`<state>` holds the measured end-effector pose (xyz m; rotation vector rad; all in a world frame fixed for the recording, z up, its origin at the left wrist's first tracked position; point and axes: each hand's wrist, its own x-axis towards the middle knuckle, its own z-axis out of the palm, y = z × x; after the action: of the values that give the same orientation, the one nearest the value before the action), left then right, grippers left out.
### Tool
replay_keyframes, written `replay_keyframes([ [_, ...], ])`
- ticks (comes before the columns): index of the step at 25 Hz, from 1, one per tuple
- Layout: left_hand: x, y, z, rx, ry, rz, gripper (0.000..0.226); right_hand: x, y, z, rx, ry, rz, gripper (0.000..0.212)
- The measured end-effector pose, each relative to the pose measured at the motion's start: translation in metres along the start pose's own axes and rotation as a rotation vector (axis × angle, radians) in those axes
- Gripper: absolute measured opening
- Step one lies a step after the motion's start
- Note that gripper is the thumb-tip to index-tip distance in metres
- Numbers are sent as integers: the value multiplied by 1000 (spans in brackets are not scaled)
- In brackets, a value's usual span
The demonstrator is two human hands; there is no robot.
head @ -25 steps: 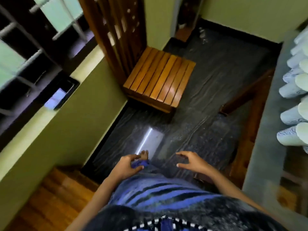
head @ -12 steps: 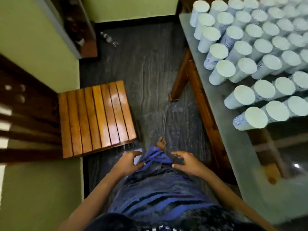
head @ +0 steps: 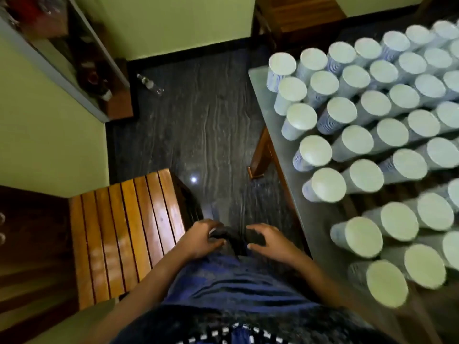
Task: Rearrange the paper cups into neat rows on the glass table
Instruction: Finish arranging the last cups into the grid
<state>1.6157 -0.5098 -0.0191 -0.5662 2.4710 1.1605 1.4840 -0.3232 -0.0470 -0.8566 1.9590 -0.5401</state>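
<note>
View swung right | paper cups [head: 327, 186] on glass table [head: 314, 219] now nearer, filling right side | wooden bench [head: 124, 239] shifted lower left | left hand [head: 202, 238], right hand [head: 272, 240] now grip dark cloth [head: 236, 240]

About thirty-six paper cups [head: 327, 185] stand in seven slanting rows; the far ones blur and run off the edge, so the count may be short. There is one glass table [head: 311, 219], one slatted wooden stool [head: 124, 232] and one clear bottle [head: 150, 84]. Two hands show: left hand [head: 201, 238], right hand [head: 270, 240].
</note>
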Motion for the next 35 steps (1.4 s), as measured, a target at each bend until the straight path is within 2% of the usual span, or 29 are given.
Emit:
replay_keyframes([
  [8,112,-41,-101,-21,86,-65,38,134,-29,-83,43,-9,-14,52],
  [13,205,-68,-200,-52,52,-92,44,248,-85,-154,58,-2,-14,45],
  [17,269,-94,-278,7,23,-80,50,335,-134,-210,54,19,-44,50],
  [21,336,-112,-339,-5,43,-98,47,406,-157,-257,95,-33,-34,50],
  [25,408,-129,-394,9,15,-106,50,480,-166,-313,116,13,-35,46],
  [29,489,-121,-463,34,-14,-72,51,544,-174,-380,103,67,11,49],
  [33,587,-85,-523,109,-25,61,50,582,-175,-445,137,184,81,54],
  [35,629,-61,-538,138,-89,117,51,584,-170,-465,189,254,139,52],
])
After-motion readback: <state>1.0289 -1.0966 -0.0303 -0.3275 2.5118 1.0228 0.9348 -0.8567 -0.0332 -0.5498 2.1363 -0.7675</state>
